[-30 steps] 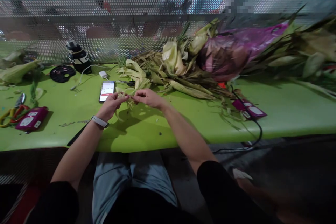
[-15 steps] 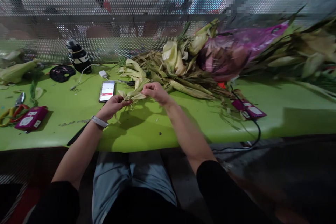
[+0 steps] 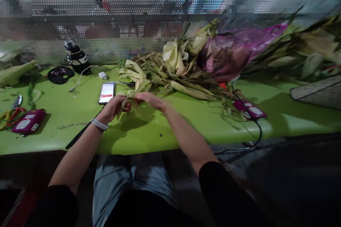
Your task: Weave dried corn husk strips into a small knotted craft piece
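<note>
Between my two hands is a bunch of pale green corn husk [image 3: 131,95], its loose strips hanging down over the green table. My left hand [image 3: 113,108], with a white band on its wrist, is closed around the husk's left side. From the right, my right hand [image 3: 149,98] pinches the same husk; its fingertips are partly hidden. Just behind the hands lie more pale husks [image 3: 135,72], at the edge of a large heap of drying corn husks [image 3: 160,67]. A phone [image 3: 107,93] with a lit screen rests beside my left hand.
A purple box [image 3: 28,122] and scissors [image 3: 16,108] sit at the left of the green table [image 3: 144,138]. Behind stand a dark bottle [image 3: 76,58] and a white charger [image 3: 102,75]. Rightward are a pink plastic bag [image 3: 226,55], another purple box [image 3: 250,109] and a black cable [image 3: 259,133].
My right hand has come closer to my left, and the husk, stretched sideways before, is now bunched between them. The view has shifted slightly; a grey patterned object appears at the right edge.
</note>
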Available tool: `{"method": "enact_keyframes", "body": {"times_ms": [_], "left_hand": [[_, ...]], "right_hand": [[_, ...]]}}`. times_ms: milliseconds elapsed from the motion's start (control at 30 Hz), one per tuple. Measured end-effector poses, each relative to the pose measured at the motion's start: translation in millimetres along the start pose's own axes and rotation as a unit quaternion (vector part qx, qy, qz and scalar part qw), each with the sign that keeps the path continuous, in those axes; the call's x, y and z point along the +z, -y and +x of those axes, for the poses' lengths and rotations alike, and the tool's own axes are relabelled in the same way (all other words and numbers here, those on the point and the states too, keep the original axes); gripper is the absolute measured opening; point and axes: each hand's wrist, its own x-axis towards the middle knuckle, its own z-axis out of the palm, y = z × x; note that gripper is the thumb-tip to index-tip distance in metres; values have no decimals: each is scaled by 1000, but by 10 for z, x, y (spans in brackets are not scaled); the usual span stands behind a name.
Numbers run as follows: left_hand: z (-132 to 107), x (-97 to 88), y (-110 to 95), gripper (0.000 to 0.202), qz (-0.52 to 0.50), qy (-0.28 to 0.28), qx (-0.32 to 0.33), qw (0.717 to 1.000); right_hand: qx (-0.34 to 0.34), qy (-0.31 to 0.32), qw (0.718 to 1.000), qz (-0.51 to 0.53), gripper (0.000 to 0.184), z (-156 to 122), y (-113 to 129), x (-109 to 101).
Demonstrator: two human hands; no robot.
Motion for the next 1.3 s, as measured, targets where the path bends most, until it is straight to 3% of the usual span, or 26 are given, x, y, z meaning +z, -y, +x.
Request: {"method": "enact_keyframes", "body": {"times_ms": [167,300,433,567,667,767,967,1167,1300], "left_hand": [[12,-9,27,40,49,-42,56,996],[18,-59,29,46,79,-50,71,993],[26,-96,28,49,90,-35,62,993],[26,-97,31,44,76,-32,64,994],[27,-93,46,37,82,-14,37,996],[35,-92,67,35,92,15,19,995],[55,-91,112,32,74,12,25,997],[114,-86,166,31,93,-5,-4,996],[169,-38,200,35,81,-41,-25,996]], "right_hand": [[-31,-15,999,-21,26,22,30,172],[-62,-15,995,-73,39,-15,65,73],[-65,-20,994,-87,40,-51,88,-31],[-30,10,999,-41,30,-35,73,-8],[56,17,997,43,19,8,36,71],[107,-34,988,108,22,58,-5,162],[18,-131,962,241,35,165,-95,357],[-31,-257,947,190,28,278,-189,389],[19,-247,947,203,29,341,-204,322]]}}
